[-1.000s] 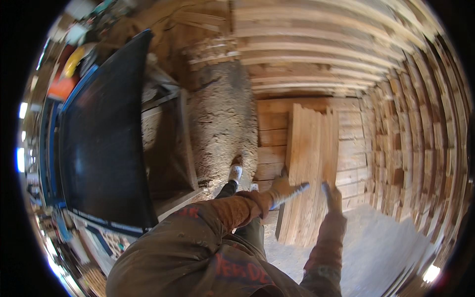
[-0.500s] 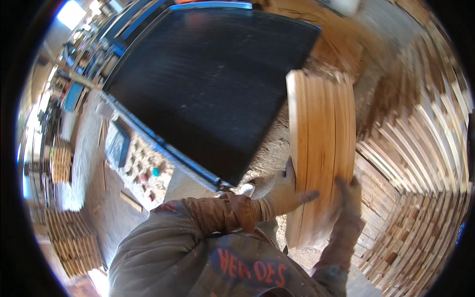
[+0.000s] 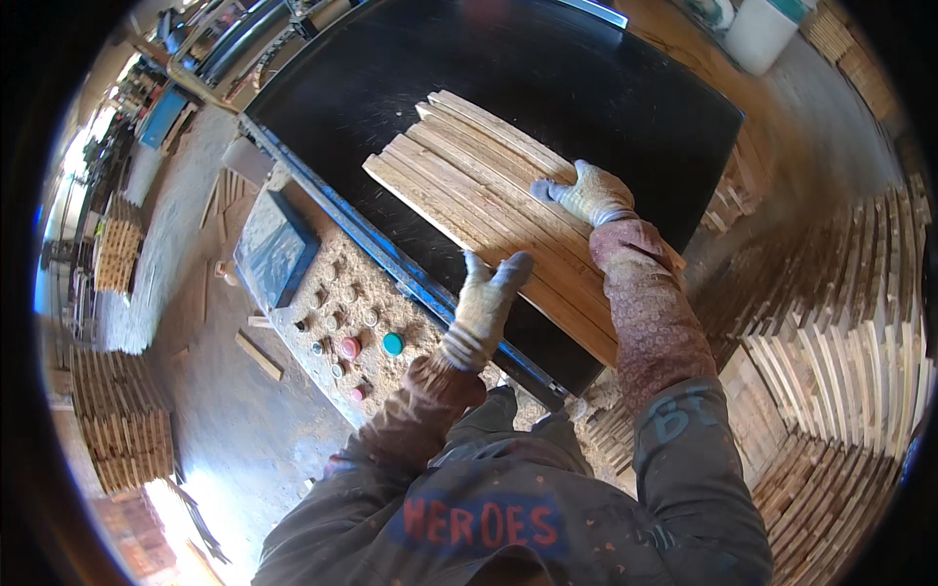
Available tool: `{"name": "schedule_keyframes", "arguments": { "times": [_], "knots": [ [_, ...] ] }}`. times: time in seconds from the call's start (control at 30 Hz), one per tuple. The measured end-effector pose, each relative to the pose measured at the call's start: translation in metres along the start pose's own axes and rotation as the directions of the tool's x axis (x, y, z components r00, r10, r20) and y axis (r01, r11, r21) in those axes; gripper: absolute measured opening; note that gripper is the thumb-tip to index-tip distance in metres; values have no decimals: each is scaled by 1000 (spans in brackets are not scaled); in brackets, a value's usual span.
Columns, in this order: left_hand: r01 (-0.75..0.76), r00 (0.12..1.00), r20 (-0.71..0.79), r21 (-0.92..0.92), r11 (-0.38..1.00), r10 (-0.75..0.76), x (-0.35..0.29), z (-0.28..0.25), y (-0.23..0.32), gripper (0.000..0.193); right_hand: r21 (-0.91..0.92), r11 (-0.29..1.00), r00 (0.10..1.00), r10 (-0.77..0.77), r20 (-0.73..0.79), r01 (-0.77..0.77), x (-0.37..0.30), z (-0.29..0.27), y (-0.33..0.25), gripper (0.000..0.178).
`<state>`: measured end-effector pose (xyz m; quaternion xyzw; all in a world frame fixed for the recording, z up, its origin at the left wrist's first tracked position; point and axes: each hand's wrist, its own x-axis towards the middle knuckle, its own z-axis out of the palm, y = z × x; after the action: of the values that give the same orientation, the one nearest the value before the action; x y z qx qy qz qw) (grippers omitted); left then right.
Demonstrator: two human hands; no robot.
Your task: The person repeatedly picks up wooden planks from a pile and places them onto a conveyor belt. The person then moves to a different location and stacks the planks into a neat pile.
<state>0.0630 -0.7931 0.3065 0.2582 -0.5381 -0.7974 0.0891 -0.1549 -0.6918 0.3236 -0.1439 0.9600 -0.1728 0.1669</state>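
Several light wooden boards lie side by side as a slanting bundle on the black flat bed of a machine. My left hand, in a pale work glove with grey fingertips, is at the bundle's near long edge, fingers apart. On the boards' far right side rests my right hand, gloved the same way, its fingers spread over the wood. Neither hand is closed around a board. The boards' far left ends are uneven, some reaching farther than others.
A sawdust-covered control panel with red and green buttons stands left of the bed's blue edge. Stacked boards rise at the right, with another stack at the left. A white container stands at the far right.
The boards have gone from upright between my hands, right of the bed, to lying across the bed. Both hands have moved with them and loosened. The view has turned.
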Motion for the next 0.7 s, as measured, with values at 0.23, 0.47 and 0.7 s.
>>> {"name": "schedule_keyframes", "arguments": {
  "times": [0.23, 0.47, 0.7],
  "knots": [
    [-646, 683, 334, 691, 324, 649, 16, -2, 43, 65, 113, 927, 922, -370, 114, 358, -35, 25, 3, 63],
    [-792, 588, 802, 547, -270, -101, 196, 15, 20, 32, 57, 975, 976, -209, -65, 213, -123, -11, 21, 65],
    [-704, 666, 556, 249, -665, -497, 245, 66, 46, 25, 729, 638, 661, 662, -353, -249, -368, 87, 371, 69]
  ]
}}
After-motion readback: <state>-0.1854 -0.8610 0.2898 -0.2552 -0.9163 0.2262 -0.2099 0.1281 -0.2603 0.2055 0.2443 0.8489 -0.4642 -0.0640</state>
